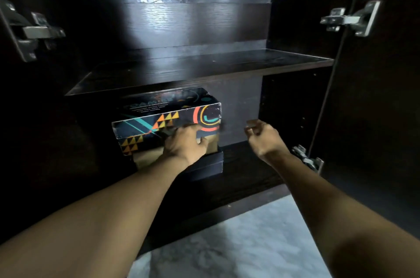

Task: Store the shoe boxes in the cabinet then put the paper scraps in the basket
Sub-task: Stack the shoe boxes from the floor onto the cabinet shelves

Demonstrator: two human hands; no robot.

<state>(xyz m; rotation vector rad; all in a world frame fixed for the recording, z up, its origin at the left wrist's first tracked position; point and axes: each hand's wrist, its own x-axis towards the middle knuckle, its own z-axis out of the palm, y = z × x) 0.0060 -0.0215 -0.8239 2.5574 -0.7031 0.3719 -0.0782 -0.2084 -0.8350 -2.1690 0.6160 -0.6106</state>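
Shoe boxes sit stacked in the lower compartment of the dark cabinet [293, 104], and the left hand [185, 141] is on the topmost one, a patterned shoe box [159, 116] with orange triangles, teal lines and coloured rings. Its fingers lie against the box's front face near the lid's lower edge, with the thumb out toward three o'clock; the blur hides whether they clasp that edge or only press on it. The right hand [263, 136] hangs in the air at three o'clock of that box, well apart from it, with its fingers loosely curled and nothing in them. Under the patterned box lies a brown cardboard box [147, 160], set slightly back from the top one's front face. At four o'clock of the left hand a low black box [204, 166] rests on the compartment floor [245, 164], touching the brown one. The stack stands left of the compartment's middle, leaving bare board toward three o'clock. Straight above, at twelve o'clock, a dark shelf [204, 66] spans the cabinet, and a glossy back panel catches a patch of light. A metal hinge [29, 32] shows at ten o'clock, a second hinge [350, 19] at two o'clock and a lower hinge [306, 159] just beside the right wrist at four o'clock. Both forearms reach in from the bottom corners, and between them at six o'clock is a pale marbled floor [227, 243].
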